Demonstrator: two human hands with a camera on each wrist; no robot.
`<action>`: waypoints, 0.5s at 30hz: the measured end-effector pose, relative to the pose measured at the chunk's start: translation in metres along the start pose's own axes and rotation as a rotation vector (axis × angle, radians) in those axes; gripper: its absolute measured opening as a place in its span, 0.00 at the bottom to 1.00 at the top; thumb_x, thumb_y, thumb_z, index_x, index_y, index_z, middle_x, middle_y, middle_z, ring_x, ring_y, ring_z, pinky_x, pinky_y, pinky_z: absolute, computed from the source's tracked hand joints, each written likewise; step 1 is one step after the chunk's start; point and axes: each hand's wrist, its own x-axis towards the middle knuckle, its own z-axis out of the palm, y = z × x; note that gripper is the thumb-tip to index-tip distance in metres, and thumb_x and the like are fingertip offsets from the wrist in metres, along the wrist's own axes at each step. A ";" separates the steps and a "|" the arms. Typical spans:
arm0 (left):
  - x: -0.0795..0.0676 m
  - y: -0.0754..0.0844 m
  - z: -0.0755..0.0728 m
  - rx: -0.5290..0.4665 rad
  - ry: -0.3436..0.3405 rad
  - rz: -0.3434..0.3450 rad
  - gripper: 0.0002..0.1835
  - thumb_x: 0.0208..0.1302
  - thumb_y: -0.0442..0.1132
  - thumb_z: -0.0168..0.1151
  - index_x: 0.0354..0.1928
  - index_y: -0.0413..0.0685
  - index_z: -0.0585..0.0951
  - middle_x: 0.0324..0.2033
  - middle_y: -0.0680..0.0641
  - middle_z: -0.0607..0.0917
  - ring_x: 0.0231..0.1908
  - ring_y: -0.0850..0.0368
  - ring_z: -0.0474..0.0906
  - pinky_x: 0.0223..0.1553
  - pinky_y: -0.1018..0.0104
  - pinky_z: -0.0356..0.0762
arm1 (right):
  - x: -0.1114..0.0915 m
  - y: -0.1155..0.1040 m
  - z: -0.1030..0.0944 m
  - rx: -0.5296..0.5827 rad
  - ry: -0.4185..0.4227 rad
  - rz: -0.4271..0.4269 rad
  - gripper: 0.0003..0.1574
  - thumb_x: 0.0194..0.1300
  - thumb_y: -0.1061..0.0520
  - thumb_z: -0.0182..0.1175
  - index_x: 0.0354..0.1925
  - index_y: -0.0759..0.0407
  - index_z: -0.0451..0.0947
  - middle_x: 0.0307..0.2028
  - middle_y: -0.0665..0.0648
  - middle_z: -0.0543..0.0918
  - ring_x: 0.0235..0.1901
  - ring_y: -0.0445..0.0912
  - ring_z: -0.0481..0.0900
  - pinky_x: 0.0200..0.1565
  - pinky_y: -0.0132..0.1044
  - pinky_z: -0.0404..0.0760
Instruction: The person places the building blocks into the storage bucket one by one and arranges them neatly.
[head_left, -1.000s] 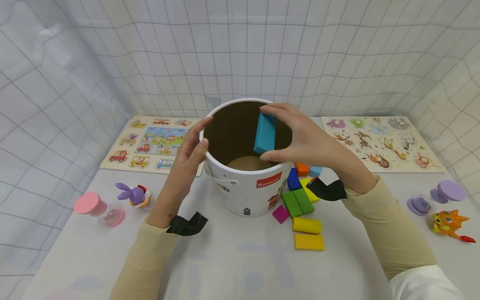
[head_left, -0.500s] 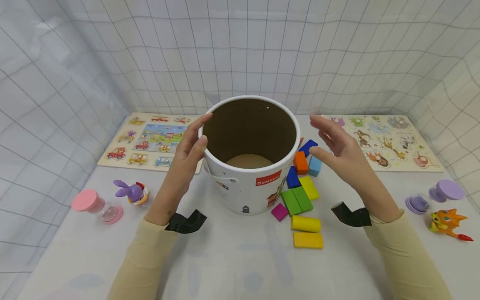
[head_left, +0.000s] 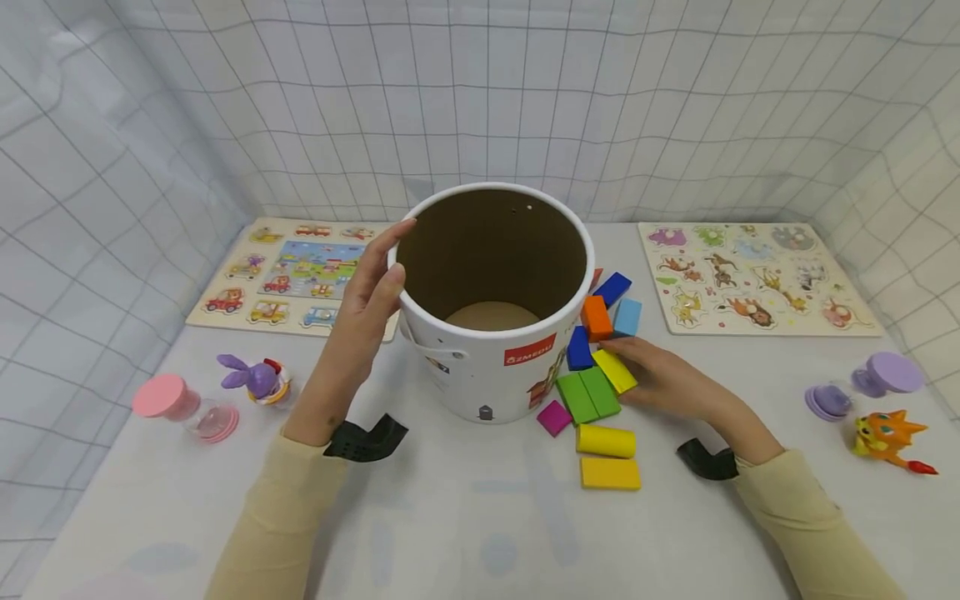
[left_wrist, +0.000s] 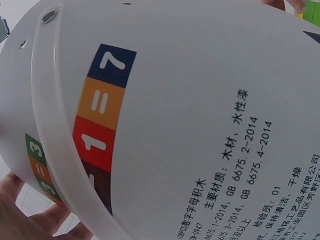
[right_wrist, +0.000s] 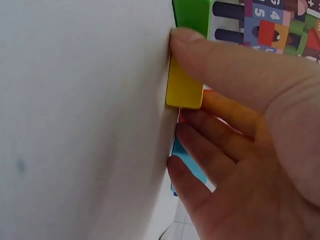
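A large white bucket (head_left: pixel 480 375) stands upright, with its handle hanging down the side. My left hand (head_left: pixel 360 317) rests against its left side, with fingertips at the rim; in the left wrist view some fingers (left_wrist: pixel 47 220) lie beside the wall. To the right of the bucket, my right hand (head_left: pixel 667 377) is low at the table, holding a yellow block (head_left: pixel 614 371) between thumb and fingers. The right wrist view shows the thumb on one side of that yellow block (right_wrist: pixel 184 87) and the fingers on the other. Two green blocks (head_left: pixel 588 395) lie beside it.
Blue (head_left: pixel 579 348), orange (head_left: pixel 597 317), light blue (head_left: pixel 627 317), magenta (head_left: pixel 554 417) and yellow (head_left: pixel 610 473) blocks lie around. Puzzle boards (head_left: pixel 300 275) stand behind on both sides. Pink (head_left: pixel 183 406) and purple (head_left: pixel 862 385) hourglass-like toys and an orange figure (head_left: pixel 890 439) sit at the edges.
A blue block held over the bucket is gone from my right hand. That hand has moved right and down to the yellow block. The left hand stays on the bucket.
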 end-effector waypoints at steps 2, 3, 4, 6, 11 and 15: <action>0.000 0.000 -0.001 0.003 0.000 0.011 0.25 0.65 0.45 0.43 0.64 0.56 0.60 0.63 0.56 0.59 0.63 0.54 0.53 0.56 0.37 0.52 | 0.002 -0.001 0.000 -0.038 0.017 -0.002 0.42 0.49 0.58 0.66 0.61 0.58 0.61 0.58 0.61 0.65 0.57 0.55 0.63 0.54 0.54 0.64; 0.000 0.000 -0.001 0.007 -0.001 0.015 0.25 0.65 0.45 0.43 0.64 0.56 0.59 0.63 0.56 0.59 0.63 0.54 0.53 0.56 0.37 0.52 | 0.002 -0.001 -0.001 -0.054 0.025 0.000 0.42 0.48 0.58 0.67 0.61 0.59 0.62 0.57 0.61 0.66 0.56 0.55 0.63 0.54 0.54 0.64; 0.000 0.000 -0.001 0.009 -0.003 0.018 0.25 0.65 0.45 0.43 0.64 0.56 0.59 0.63 0.56 0.59 0.63 0.55 0.53 0.56 0.38 0.52 | 0.001 -0.001 -0.002 -0.059 0.033 0.008 0.42 0.47 0.57 0.67 0.60 0.59 0.63 0.57 0.60 0.66 0.55 0.54 0.64 0.54 0.53 0.64; 0.000 -0.001 -0.001 0.008 -0.005 0.025 0.25 0.65 0.45 0.43 0.65 0.55 0.59 0.63 0.56 0.59 0.63 0.55 0.52 0.56 0.38 0.52 | -0.001 -0.001 -0.005 -0.052 0.050 0.028 0.41 0.47 0.53 0.68 0.59 0.58 0.64 0.55 0.59 0.68 0.54 0.55 0.65 0.54 0.53 0.65; 0.000 -0.002 0.001 0.003 -0.005 0.029 0.25 0.66 0.44 0.42 0.65 0.54 0.58 0.64 0.54 0.58 0.64 0.53 0.51 0.56 0.37 0.51 | -0.012 -0.025 -0.031 0.123 0.145 0.024 0.39 0.50 0.52 0.65 0.58 0.57 0.62 0.53 0.56 0.67 0.53 0.53 0.68 0.54 0.46 0.68; -0.001 -0.003 0.001 0.009 -0.003 0.030 0.24 0.66 0.44 0.40 0.65 0.55 0.58 0.64 0.53 0.57 0.63 0.52 0.51 0.56 0.38 0.51 | -0.017 -0.073 -0.067 0.451 0.291 -0.177 0.36 0.54 0.68 0.59 0.61 0.60 0.60 0.57 0.58 0.65 0.52 0.45 0.70 0.50 0.31 0.71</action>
